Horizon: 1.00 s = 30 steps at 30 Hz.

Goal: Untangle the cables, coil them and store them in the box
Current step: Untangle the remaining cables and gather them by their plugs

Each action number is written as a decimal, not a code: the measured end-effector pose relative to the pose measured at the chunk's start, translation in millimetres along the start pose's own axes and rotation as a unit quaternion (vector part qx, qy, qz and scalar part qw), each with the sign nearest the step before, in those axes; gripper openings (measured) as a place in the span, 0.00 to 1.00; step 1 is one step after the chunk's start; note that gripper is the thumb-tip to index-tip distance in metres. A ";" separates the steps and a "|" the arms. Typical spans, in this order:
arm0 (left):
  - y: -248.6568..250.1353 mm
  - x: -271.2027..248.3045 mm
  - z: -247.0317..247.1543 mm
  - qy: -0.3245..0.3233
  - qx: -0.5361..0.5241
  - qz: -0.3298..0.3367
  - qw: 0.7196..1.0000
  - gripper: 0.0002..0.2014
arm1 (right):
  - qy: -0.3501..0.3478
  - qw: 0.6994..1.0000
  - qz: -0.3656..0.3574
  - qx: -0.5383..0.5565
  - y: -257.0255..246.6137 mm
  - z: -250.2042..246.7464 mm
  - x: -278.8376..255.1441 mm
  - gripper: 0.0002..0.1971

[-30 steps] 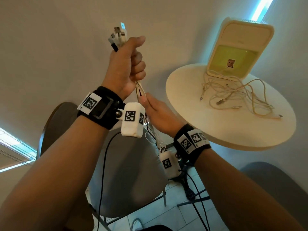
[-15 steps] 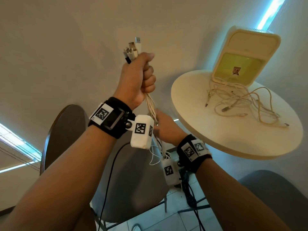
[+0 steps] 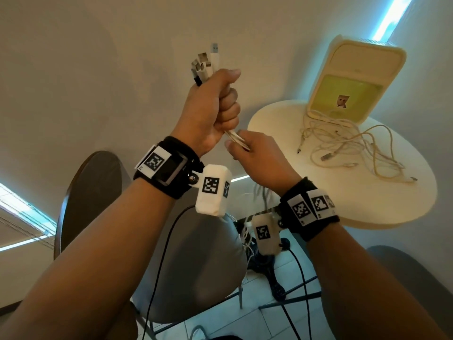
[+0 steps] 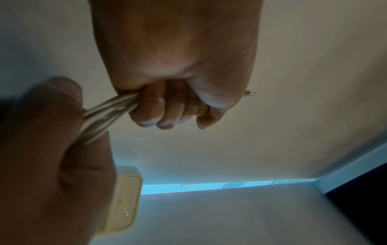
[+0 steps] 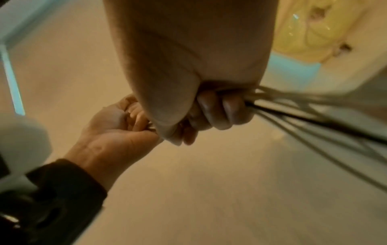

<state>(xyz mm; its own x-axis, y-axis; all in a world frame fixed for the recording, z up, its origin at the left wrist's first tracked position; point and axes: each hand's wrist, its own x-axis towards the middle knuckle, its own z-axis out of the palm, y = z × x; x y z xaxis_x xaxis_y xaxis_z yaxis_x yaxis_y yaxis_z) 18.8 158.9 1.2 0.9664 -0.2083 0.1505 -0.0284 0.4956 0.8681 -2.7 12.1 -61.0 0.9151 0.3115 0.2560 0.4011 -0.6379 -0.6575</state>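
My left hand is raised in a fist round a bundle of cables, whose USB plugs stick out above the fist. Just below it my right hand grips the same bundle, and the strands trail down out of it, one of them black. A second tangle of pale cables lies on the round table. Behind the tangle stands the cream box, its yellow-green inside facing me.
A grey padded chair stands under my arms, left of the table. The table's black foot rests on the tiled floor. Thin black wires hang from my wrist cameras. A second grey seat shows at the lower right.
My right hand has slid back up the bundle to just under the left fist after running down it. The left fist has kept its grip.
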 end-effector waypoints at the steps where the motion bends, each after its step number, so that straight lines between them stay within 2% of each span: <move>1: -3.5 0.1 0.1 -0.002 0.004 -0.006 1.000 0.27 | 0.016 0.999 -0.005 -0.042 2.7 -3.8 0.2 0.21; 3: -10.5 0.2 3.3 -0.004 0.011 -0.016 1.000 0.27 | 0.026 0.994 0.000 -0.102 8.1 -13.1 0.9 0.23; 7: -15.6 1.0 10.7 0.000 0.020 -0.021 1.000 0.26 | 0.002 0.985 0.024 -0.170 11.0 -23.0 -0.3 0.22; 10: -16.7 3.6 14.2 0.009 0.019 -0.020 1.000 0.26 | -0.032 0.989 0.022 -0.140 9.4 -26.5 -6.2 0.20; 12: -19.2 4.6 17.0 0.019 0.024 -0.018 0.999 0.26 | -0.075 0.994 0.016 -0.081 5.8 -35.0 -11.0 0.11; 13: -21.3 4.1 18.7 0.025 0.027 -0.019 0.999 0.26 | -0.094 0.994 0.020 -0.048 4.7 -41.0 -12.5 0.10; 14: -23.6 3.1 20.6 0.031 0.031 -0.022 0.999 0.26 | -0.097 0.995 0.025 -0.015 4.5 -47.8 -13.2 0.16; 15: -26.2 1.8 22.3 0.037 0.034 -0.026 0.998 0.26 | -0.077 0.996 0.027 0.020 5.0 -54.6 -12.7 0.21; 16: -28.4 0.2 24.7 0.041 0.039 -0.033 0.998 0.26 | -0.027 0.998 0.024 0.060 3.8 -61.3 -11.9 0.23; 18: -31.6 -3.0 30.9 0.047 0.057 -0.048 0.996 0.26 | 0.099 0.982 0.003 0.159 -5.3 -75.5 -9.5 0.21; 20: -33.4 -6.0 39.9 0.041 0.074 -0.053 0.995 0.25 | 0.147 0.962 -0.007 0.229 -18.8 -86.7 -6.5 0.19; 22: -35.7 -7.4 50.1 0.016 0.098 -0.040 0.994 0.22 | 0.128 0.970 -0.034 0.203 -34.1 -92.7 -5.1 0.24; 24: -41.4 -7.5 59.2 -0.002 0.132 -0.028 0.991 0.17 | 0.103 0.985 -0.071 0.123 -43.5 -93.0 -3.3 0.27; 27: -52.2 -9.6 71.9 0.012 0.165 -0.023 0.986 0.06 | 0.104 0.989 -0.106 0.003 -46.3 -92.2 0.2 0.22; 30: -57.5 -10.9 84.7 0.048 0.177 -0.008 0.983 0.08 | 0.125 0.980 -0.129 -0.080 -39.7 -93.1 -2.2 0.19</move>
<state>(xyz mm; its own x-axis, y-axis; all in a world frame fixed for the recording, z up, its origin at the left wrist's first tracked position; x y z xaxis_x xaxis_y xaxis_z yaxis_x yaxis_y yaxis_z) -11.7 61.3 -10.3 0.9866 -0.1248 0.1048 -0.0835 0.1649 0.9828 -16.8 -28.9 30.5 0.7557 0.3080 0.5780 0.6040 -0.6690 -0.4331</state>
